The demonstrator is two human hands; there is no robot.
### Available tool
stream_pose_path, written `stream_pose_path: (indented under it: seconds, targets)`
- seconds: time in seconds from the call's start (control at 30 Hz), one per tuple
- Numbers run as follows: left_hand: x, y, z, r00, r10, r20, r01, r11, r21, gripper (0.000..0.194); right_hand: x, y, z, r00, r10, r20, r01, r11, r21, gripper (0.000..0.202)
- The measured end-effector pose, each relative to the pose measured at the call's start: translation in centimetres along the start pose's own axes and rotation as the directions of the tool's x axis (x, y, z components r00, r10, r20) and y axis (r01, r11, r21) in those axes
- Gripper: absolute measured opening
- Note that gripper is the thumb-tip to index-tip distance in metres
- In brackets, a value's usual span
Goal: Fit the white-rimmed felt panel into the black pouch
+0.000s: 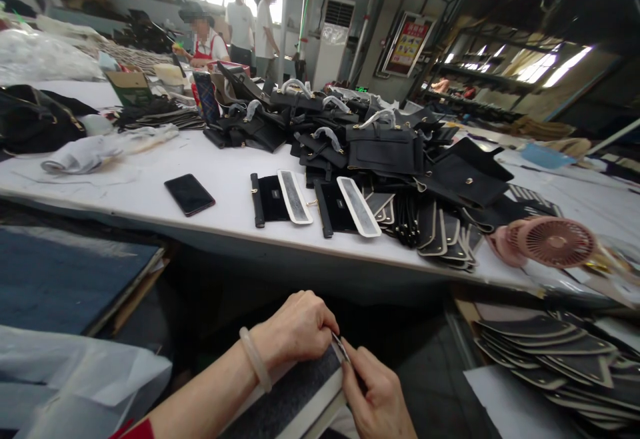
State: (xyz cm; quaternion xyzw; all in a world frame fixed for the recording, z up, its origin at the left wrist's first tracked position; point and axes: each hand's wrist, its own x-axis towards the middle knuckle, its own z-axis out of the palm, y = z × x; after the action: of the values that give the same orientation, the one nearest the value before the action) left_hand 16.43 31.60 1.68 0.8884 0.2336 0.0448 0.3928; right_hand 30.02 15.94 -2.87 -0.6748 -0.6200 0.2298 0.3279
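Observation:
Low in front of me, below the table's edge, a dark panel with pale edging (311,385) slants up between my hands. My left hand (303,324), a pale bangle (255,359) on its wrist, has its fingers curled tightly over the panel's upper end. On the other side, my right hand (374,385) pinches the edge of the same panel near its corner. The two hands are close together there. Part of the panel is hidden behind my left hand and forearm.
On the white table (230,209) lie a phone (189,193), two black pieces with white-edged flaps (295,197) and a heap of black bags (385,149). A pink fan (555,242) stands right. Stacked dark panels (555,355) lie lower right. Several people are beyond the table.

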Motion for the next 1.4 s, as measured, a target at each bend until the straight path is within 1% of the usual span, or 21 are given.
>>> stream_pose_path:
  seconds: [0.13, 0.23, 0.3, 0.37, 0.43, 0.5, 0.57, 0.63, 0.7, 0.77, 0.83, 0.9, 0.97, 1.03, 1.13, 1.2, 1.27, 1.33, 1.37, 1.4]
  targets:
    - [0.1, 0.1, 0.0, 1.000, 0.012, -0.003, -0.012, 1.000, 0.001, 0.040, -0.3, 0.1, 0.1, 0.999, -0.027, -0.031, 0.027, 1.000, 0.000, 0.030]
    - [-0.2, 0.2, -0.1, 1.000, 0.007, -0.020, -0.007, 1.000, -0.012, 0.040, -0.6, 0.0, 0.4, 0.994, -0.059, -0.090, 0.062, 0.998, 0.025, 0.034]
    - [-0.5, 0.3, -0.1, 0.999, 0.002, -0.032, -0.002, 1.000, -0.023, 0.040, -0.7, 0.0, 0.7, 0.992, -0.074, -0.103, 0.079, 0.996, 0.045, 0.036]
    - [-0.9, 0.3, 0.0, 0.999, -0.003, -0.050, 0.002, 1.000, -0.024, 0.040, -0.8, -0.1, 0.9, 0.991, -0.075, -0.112, 0.084, 0.994, 0.074, 0.038]
    - [-1.2, 0.1, 0.2, 0.997, 0.001, -0.073, -0.002, 1.000, -0.010, 0.038, -0.8, -0.1, 1.0, 0.987, -0.069, -0.145, 0.083, 0.992, 0.090, 0.038]
    - [-1.5, 0.0, 0.5, 0.996, 0.023, -0.087, -0.022, 1.000, 0.013, 0.036, -0.6, -0.3, 0.9, 0.985, -0.097, -0.146, 0.108, 0.992, 0.071, 0.039]
    - [-1.7, -0.1, 0.7, 0.994, 0.067, -0.084, -0.065, 0.998, 0.028, 0.034, -0.3, -0.6, 0.4, 0.983, -0.156, -0.092, 0.156, 0.988, -0.010, 0.039]
    - [-2.0, -0.1, 0.6, 0.987, 0.146, -0.065, -0.141, 0.987, 0.079, 0.032, 0.2, -1.0, -0.3, 0.970, -0.236, -0.053, 0.226, 0.963, -0.147, 0.036]
    - [-2.2, 0.2, 0.3, 0.972, 0.231, -0.030, -0.223, 0.960, 0.170, 0.029, 0.8, -1.5, -1.0, 0.945, -0.324, -0.033, 0.298, 0.901, -0.314, 0.032]
    - [-2.4, 0.7, -0.1, 0.955, 0.297, 0.009, -0.288, 0.920, 0.265, 0.027, 1.2, -2.0, -1.4, 0.920, -0.391, 0.014, 0.352, 0.812, -0.465, 0.030]
    - [-2.7, 1.3, -0.4, 0.947, 0.316, 0.058, -0.318, 0.893, 0.318, 0.031, 1.4, -2.2, -1.2, 0.903, -0.422, 0.077, 0.385, 0.719, -0.579, 0.028]
    - [-2.9, 1.9, -0.7, 0.945, 0.305, 0.116, -0.326, 0.884, 0.336, 0.035, 1.4, -2.1, -0.5, 0.900, -0.418, 0.125, 0.392, 0.645, -0.656, 0.028]
    - [-3.1, 2.3, -0.7, 0.948, 0.276, 0.156, -0.313, 0.893, 0.322, 0.035, 1.3, -2.0, 0.5, 0.900, -0.409, 0.150, 0.393, 0.611, -0.688, 0.026]
    - [-3.3, 2.2, -0.5, 0.955, 0.255, 0.153, -0.291, 0.912, 0.291, 0.037, 1.3, -2.2, 1.2, 0.893, -0.422, 0.156, 0.401, 0.589, -0.702, 0.025]
    - [-3.7, 1.8, -0.3, 0.964, 0.254, 0.077, -0.266, 0.929, 0.258, 0.042, 1.8, -3.2, 1.3, 0.861, -0.447, 0.241, 0.474, 0.535, -0.699, 0.024]
    - [-4.3, 1.6, -0.5, 0.967, 0.255, 0.001, -0.247, 0.934, 0.259, 0.040, 2.3, -4.1, 0.6, 0.839, -0.443, 0.315, 0.523, 0.497, -0.693, 0.025]
    - [-5.5, 1.5, -0.9, 0.974, 0.211, -0.084, -0.183, 0.949, 0.257, 0.041, 2.6, -4.8, -0.3, 0.828, -0.446, 0.341, 0.541, 0.471, -0.697, 0.025]
    - [-7.8, 1.4, -1.2, 0.971, 0.093, -0.221, -0.044, 0.975, 0.218, 0.047, 2.7, -5.0, -1.2, 0.830, -0.447, 0.334, 0.538, 0.480, -0.693, 0.025]
    - [-9.3, 1.3, -1.2, 0.948, 0.005, -0.317, 0.049, 0.985, 0.162, 0.049, 2.7, -5.0, -1.7, 0.830, -0.448, 0.333, 0.543, 0.506, -0.670, 0.026]
    - [-11.2, 1.1, -1.1, 0.899, -0.108, -0.423, 0.149, 0.987, 0.065, 0.048, 2.7, -4.9, -2.0, 0.825, -0.455, 0.335, 0.554, 0.541, -0.633, 0.027]
